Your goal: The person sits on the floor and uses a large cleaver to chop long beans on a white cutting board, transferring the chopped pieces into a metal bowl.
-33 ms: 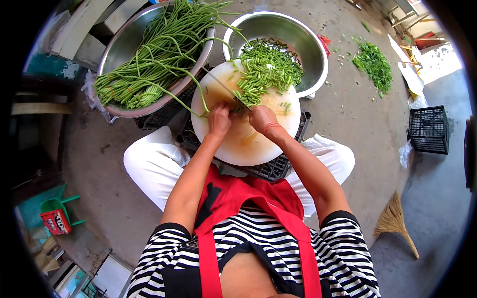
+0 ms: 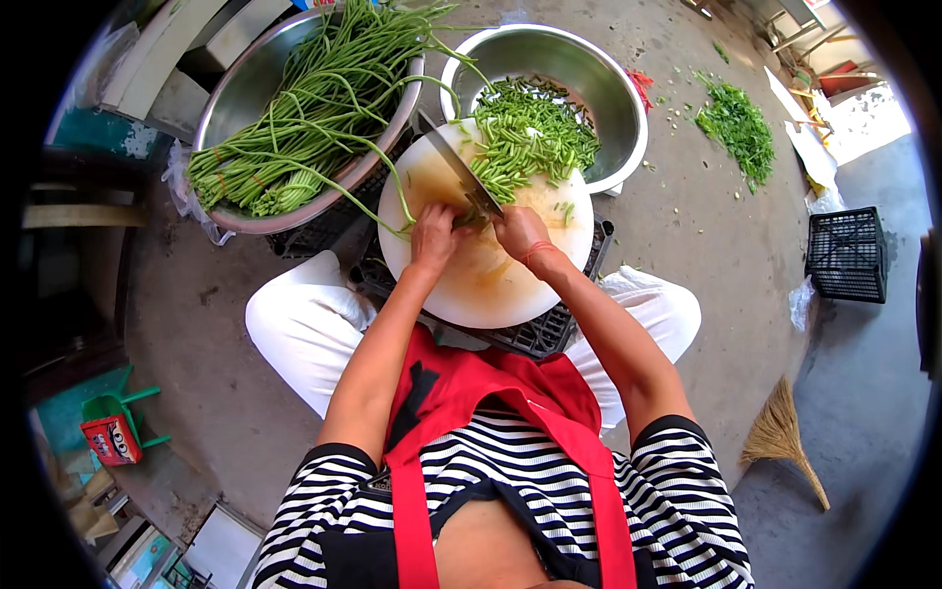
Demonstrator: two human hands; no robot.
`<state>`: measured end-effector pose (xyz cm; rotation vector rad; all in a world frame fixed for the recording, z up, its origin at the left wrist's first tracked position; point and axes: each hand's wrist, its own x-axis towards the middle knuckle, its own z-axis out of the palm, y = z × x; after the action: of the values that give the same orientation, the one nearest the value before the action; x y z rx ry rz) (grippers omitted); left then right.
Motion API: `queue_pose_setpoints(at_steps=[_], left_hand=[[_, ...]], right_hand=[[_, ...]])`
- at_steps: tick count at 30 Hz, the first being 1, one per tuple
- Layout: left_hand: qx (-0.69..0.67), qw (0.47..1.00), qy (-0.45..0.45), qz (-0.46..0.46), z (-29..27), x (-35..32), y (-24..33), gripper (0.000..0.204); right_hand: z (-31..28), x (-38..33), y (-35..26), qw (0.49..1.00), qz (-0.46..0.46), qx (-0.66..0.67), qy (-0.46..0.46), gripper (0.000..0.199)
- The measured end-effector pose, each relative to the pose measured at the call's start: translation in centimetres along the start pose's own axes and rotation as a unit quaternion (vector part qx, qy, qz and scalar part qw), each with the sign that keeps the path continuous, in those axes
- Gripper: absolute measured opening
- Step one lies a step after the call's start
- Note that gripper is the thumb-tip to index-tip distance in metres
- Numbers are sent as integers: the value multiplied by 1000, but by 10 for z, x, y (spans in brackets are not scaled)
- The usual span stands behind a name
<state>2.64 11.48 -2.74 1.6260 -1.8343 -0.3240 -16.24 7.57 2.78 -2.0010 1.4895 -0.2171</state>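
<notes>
A round white cutting board (image 2: 491, 285) rests on a black crate (image 2: 535, 334) between my knees. My left hand (image 2: 432, 236) presses down the ends of some long green beans (image 2: 392, 196) on the board. Right beside it, my right hand (image 2: 520, 236) grips a knife (image 2: 456, 172) whose blade slants up and to the left across the beans. Chopped bean pieces (image 2: 530, 137) are piled on the board's far edge and spill toward a steel bowl (image 2: 599, 88). A larger steel basin (image 2: 235, 88) at the far left holds a heap of whole long beans (image 2: 314, 108).
Green scraps (image 2: 736, 123) lie on the concrete floor at the far right. A second black crate (image 2: 849, 255) stands to the right, with a straw broom (image 2: 785, 442) nearer me. A small green stool (image 2: 118, 422) is at the left. White boards (image 2: 167, 59) lean behind the basin.
</notes>
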Motion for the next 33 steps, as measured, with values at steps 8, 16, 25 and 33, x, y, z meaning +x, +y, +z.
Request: queue_pose_setpoints(at_steps=[8, 16, 25, 33], left_hand=[[71, 997, 13, 12, -34, -15, -7, 27], [34, 999, -18, -10, -5, -18, -6, 17], [-31, 999, -11, -35, -16, -7, 8, 29], [0, 998, -30, -62, -8, -30, -7, 19]], right_hand=[[-54, -51, -5, 991, -2, -75, -114, 29], [11, -12, 8, 999, 16, 4, -30, 31], [-49, -48, 6, 996, 53, 15, -70, 30], [9, -36, 9, 998, 29, -48, -43, 28]])
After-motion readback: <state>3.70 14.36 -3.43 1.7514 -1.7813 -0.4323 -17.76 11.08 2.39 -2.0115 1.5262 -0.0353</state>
